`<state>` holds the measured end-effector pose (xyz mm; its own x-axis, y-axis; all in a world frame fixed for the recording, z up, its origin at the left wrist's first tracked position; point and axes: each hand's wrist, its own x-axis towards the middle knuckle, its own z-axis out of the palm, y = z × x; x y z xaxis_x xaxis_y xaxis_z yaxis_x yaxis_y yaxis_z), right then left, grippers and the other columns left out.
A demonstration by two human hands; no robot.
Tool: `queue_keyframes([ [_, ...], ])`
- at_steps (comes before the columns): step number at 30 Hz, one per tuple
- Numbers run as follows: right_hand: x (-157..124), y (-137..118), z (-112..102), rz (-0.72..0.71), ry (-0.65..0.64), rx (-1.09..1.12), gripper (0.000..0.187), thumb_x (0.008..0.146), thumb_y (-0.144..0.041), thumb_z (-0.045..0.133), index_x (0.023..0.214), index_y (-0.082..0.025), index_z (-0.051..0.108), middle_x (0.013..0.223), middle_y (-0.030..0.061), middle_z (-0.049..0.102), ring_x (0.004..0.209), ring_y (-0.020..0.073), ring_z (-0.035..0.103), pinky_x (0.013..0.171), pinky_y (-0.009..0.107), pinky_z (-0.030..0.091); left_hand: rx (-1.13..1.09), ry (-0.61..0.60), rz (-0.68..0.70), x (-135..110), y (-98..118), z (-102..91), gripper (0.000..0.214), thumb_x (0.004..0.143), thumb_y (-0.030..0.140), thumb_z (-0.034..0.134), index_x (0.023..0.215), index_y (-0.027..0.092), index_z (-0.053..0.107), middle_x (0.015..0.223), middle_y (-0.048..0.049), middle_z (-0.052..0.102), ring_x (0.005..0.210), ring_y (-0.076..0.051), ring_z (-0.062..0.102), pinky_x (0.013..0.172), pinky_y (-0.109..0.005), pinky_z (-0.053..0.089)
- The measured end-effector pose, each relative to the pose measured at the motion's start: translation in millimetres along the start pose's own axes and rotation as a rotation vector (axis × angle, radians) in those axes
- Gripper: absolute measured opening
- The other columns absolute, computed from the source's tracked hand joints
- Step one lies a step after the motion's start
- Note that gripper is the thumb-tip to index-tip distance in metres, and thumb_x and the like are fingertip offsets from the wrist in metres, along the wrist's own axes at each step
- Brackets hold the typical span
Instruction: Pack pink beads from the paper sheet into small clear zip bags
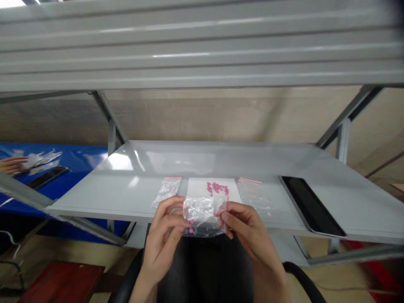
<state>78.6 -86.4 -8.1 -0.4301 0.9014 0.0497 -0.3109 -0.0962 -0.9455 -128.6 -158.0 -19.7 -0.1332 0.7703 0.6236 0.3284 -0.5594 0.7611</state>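
From the head camera I look down on two hands working at the near edge of a pale grey bench (132, 198). The left hand (162, 235) and right hand (252, 237) both hold a crumpled clear zip bag (202, 216) up just off the bench edge. The fingers (168, 214) of the left hand are curled closed, pinching the bag's left side, and the right hand's thumb and forefinger pinch its right side. I can't tell whether the bag's mouth is open. Two round pink beads (191, 225) sit right by the left fingertips, though I can't tell if they're inside the bag.

Just beyond the hands, a loose cluster of pink beads (216, 188) lies on a white paper sheet (198, 187). Flat zip bags with red-striped tops lie on either side of the sheet: one to the left (166, 191), one to the right (254, 195). A black tablet (312, 206) lies further right on the bench. A grey metal shelf (202, 46) runs overhead. Off to the far left, a co-worker's hand (12, 165) rests by clear plastic bags (41, 162) on a blue bench (82, 158).
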Motion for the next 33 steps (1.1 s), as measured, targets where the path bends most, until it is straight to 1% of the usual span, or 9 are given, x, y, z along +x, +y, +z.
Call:
queue_keyframes([
  [3, -2, 0, -1, 0.004, 0.003, -0.058, 0.024, 0.082, -0.042, 0.079, 0.084, -0.018, 0.080, 0.067, 0.0014, 0.067, 0.048, 0.0048, 0.046, 0.045, 0.017, 0.033, -0.301, 0.087, -0.264, -2, 1, 9.0, 0.023, 0.100, 0.031, 0.053, 0.087, 0.019, 0.068, 0.141, -0.0110, 0.054, 0.102, -0.023, 0.067, 0.087, -0.035, 0.055],
  [6, -2, 2, -4, 0.002, 0.004, -0.104, 0.024, 0.083, -0.043, 0.079, 0.087, -0.020, 0.080, 0.069, 0.0018, 0.069, 0.048, 0.0044, 0.046, 0.044, 0.016, 0.033, -0.414, 0.183, -0.394, -2, -1, 15.5, 0.008, 0.093, 0.029, 0.067, 0.094, 0.021, 0.068, 0.142, -0.0096, 0.055, 0.086, -0.016, 0.069, 0.079, -0.029, 0.057],
  [12, 0, 2, -11, 0.009, -0.009, -0.097, 0.019, 0.076, -0.036, 0.086, 0.083, -0.019, 0.077, 0.069, 0.0032, 0.075, 0.049, 0.0066, 0.054, 0.045, 0.016, 0.043, -0.363, 0.306, -0.359, 1, -12, 13.6, 0.026, 0.081, 0.021, 0.080, 0.106, 0.023, 0.072, 0.129, -0.0085, 0.063, 0.082, -0.013, 0.071, 0.078, -0.025, 0.058],
  [19, -3, -1, -5, 0.054, -0.190, 0.028, 0.016, 0.084, -0.032, 0.079, 0.082, -0.017, 0.076, 0.074, 0.0049, 0.077, 0.056, 0.0084, 0.065, 0.051, 0.016, 0.051, -0.306, 0.275, -0.389, -4, -17, 7.8, 0.020, 0.084, 0.023, 0.078, 0.103, 0.024, 0.073, 0.124, -0.0056, 0.064, 0.091, -0.014, 0.067, 0.079, -0.022, 0.056],
  [23, -3, 2, -2, 0.078, -0.212, 0.032, 0.020, 0.082, -0.033, 0.080, 0.078, -0.017, 0.070, 0.065, 0.0007, 0.071, 0.054, 0.0080, 0.063, 0.049, 0.016, 0.050, -0.226, 0.143, -0.469, -2, -13, 6.0, 0.028, 0.088, 0.032, 0.073, 0.115, 0.024, 0.070, 0.087, -0.0010, 0.068, 0.072, -0.013, 0.062, 0.064, -0.021, 0.053],
  [25, -2, 3, 0, 0.081, -0.202, 0.013, 0.023, 0.081, -0.034, 0.082, 0.076, -0.016, 0.068, 0.062, -0.0014, 0.067, 0.051, 0.0070, 0.059, 0.049, 0.016, 0.050, -0.117, 0.137, -0.468, 0, -9, 6.3, 0.029, 0.090, 0.035, 0.070, 0.117, 0.024, 0.069, 0.075, 0.0016, 0.064, 0.067, -0.013, 0.061, 0.066, -0.022, 0.052],
  [28, -3, 3, 5, 0.094, -0.202, -0.017, 0.028, 0.080, -0.037, 0.082, 0.073, -0.016, 0.065, 0.060, -0.0032, 0.062, 0.050, 0.0058, 0.055, 0.047, 0.015, 0.048, 0.064, 0.252, -0.410, 0, 0, 8.3, 0.029, 0.091, 0.033, 0.068, 0.118, 0.024, 0.067, 0.096, -0.0019, 0.069, 0.085, -0.015, 0.063, 0.085, -0.025, 0.049],
  [30, -4, 2, 9, 0.112, -0.215, -0.031, 0.030, 0.080, -0.039, 0.081, 0.072, -0.016, 0.063, 0.061, -0.0038, 0.060, 0.048, 0.0050, 0.053, 0.047, 0.015, 0.046, 0.116, 0.305, -0.364, -2, 8, 10.6, 0.029, 0.092, 0.031, 0.067, 0.120, 0.026, 0.063, 0.109, -0.0025, 0.067, 0.093, -0.015, 0.061, 0.090, -0.024, 0.046],
  [33, -5, 3, 16, 0.139, -0.235, -0.066, 0.030, 0.078, -0.039, 0.081, 0.072, -0.016, 0.063, 0.061, -0.0040, 0.059, 0.047, 0.0052, 0.051, 0.046, 0.016, 0.044, 0.135, 0.170, -0.317, -5, 23, 15.8, 0.012, 0.093, 0.027, 0.064, 0.105, 0.024, 0.062, 0.090, 0.0012, 0.063, 0.081, -0.013, 0.059, 0.078, -0.021, 0.047],
])
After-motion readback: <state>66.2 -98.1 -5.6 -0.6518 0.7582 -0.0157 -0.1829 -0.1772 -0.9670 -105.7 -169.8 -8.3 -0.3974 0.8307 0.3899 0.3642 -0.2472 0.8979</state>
